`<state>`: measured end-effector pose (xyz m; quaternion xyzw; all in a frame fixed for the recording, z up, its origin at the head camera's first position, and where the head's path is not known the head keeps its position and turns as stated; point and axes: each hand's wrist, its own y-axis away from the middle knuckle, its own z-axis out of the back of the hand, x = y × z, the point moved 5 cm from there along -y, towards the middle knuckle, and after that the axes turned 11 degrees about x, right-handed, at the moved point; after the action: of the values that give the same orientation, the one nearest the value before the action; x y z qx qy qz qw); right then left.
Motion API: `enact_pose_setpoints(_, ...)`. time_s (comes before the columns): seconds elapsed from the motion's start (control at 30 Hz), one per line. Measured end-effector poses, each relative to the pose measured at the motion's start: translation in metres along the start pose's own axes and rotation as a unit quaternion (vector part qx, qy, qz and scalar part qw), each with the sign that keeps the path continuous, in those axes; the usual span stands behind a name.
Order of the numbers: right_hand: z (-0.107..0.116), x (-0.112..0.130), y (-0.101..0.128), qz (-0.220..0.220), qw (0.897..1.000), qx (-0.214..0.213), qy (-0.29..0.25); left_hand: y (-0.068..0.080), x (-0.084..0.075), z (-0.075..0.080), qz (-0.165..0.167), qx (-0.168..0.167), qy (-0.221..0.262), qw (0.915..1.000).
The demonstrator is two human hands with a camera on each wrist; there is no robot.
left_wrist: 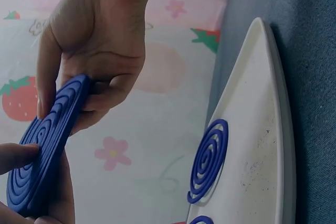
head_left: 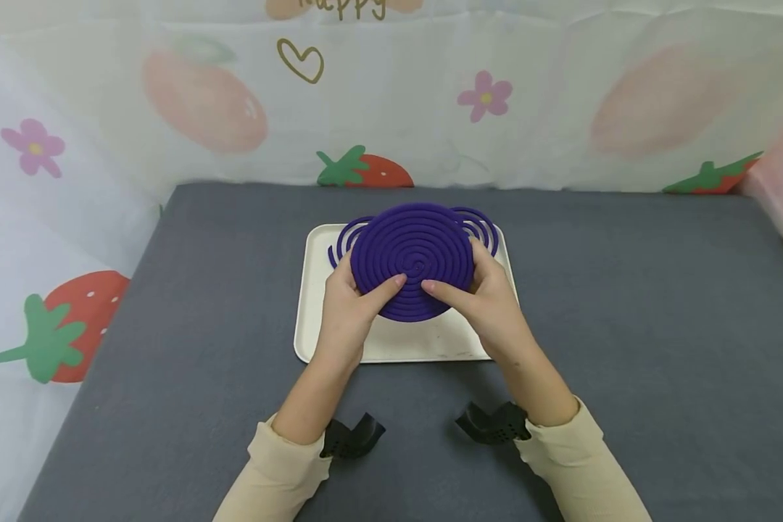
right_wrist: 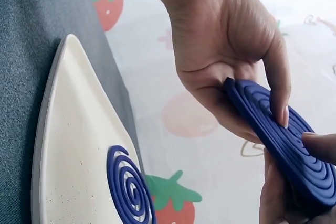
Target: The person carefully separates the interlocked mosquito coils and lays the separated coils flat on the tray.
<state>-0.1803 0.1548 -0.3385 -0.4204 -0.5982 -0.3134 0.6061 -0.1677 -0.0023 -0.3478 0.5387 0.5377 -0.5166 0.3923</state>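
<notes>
Both hands hold up a thick purple disc of coiled clay [head_left: 411, 232], its spiral ridges facing the head camera. My left hand [head_left: 348, 313] grips the disc's left side, thumb pressed on the face near the centre and fingers behind. From the right, my right hand [head_left: 501, 313] grips it the same way, the two thumb tips close together. In the left wrist view the disc [left_wrist: 48, 140] appears tilted, held well above the tray. Looser, thinner spiral coils lie on the tray; one coil [left_wrist: 207, 162] shows there, and another coil [right_wrist: 131, 188] in the right wrist view.
Below the disc, a white rectangular tray [head_left: 424, 346] with dark specks rests on a grey cloth-covered table [head_left: 626, 326]. A patterned curtain [head_left: 391, 109] with strawberries and flowers hangs behind it. Black camera mounts [head_left: 352, 438] sit at both wrists.
</notes>
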Motion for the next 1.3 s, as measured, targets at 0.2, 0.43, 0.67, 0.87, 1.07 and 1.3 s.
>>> enact_pose_setpoints(0.2, -0.002, 0.001, 0.001, 0.014, 1.000, 0.012, 0.002, 0.000, -0.002, 0.002, -0.013, -0.017, -0.009, 0.9997)
enact_pose_setpoints(0.43, 0.005, 0.000, 0.000, 0.009, 1.000, -0.013, -0.012, 0.001, -0.001, 0.000, -0.007, -0.006, -0.027, 0.9996)
enact_pose_setpoints(0.67, 0.012, 0.000, 0.000, -0.006, 0.999, -0.023, -0.028, 0.002, -0.001, -0.003, 0.000, 0.015, -0.004, 0.9999)
enact_pose_setpoints(0.87, 0.018, 0.001, 0.001, -0.006, 0.996, -0.042, -0.075, 0.002, 0.002, -0.011, 0.035, 0.058, 0.051, 0.9964)
enact_pose_setpoints(1.07, 0.017, 0.001, 0.000, -0.011, 0.995, -0.037, -0.087, 0.003, 0.005, -0.014, 0.059, 0.060, 0.054, 0.9950)
enact_pose_setpoints(1.3, 0.013, 0.000, 0.000, -0.013, 0.997, -0.016, -0.076, 0.003, 0.005, -0.013, 0.047, 0.036, 0.051, 0.9970)
